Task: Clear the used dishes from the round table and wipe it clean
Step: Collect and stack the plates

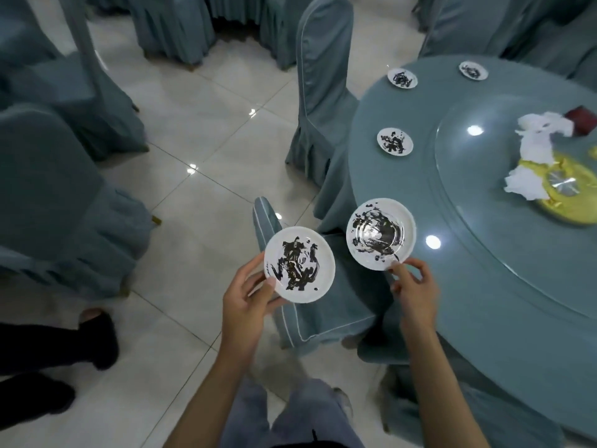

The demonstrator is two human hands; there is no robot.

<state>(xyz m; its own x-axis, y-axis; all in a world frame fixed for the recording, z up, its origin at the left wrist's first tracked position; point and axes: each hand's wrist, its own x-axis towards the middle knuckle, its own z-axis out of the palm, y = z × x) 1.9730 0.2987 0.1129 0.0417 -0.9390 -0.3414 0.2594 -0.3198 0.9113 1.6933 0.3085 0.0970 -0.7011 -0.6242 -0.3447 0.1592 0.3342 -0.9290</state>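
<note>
My left hand (247, 297) grips the rim of a small white plate (299, 264) smeared with dark sauce, held over a chair. My right hand (413, 287) pinches the near rim of a second dirty white plate (380, 233), tilted at the edge of the round table (484, 286) with its blue-green cloth. Three more soiled small plates lie on the table: one at the left rim (394, 141) and two farther back (402, 78) (473, 70). Crumpled white napkins (533, 150) lie on the glass turntable (504, 202).
Blue-green covered chairs stand around: one just below the plates (310, 312), one at the table's far left (323, 92), others on the left (58, 195). A yellow cloth (575, 189) and a red object (581, 119) sit on the turntable. Another person's dark shoes (97, 341) stand at the left on the tiled floor.
</note>
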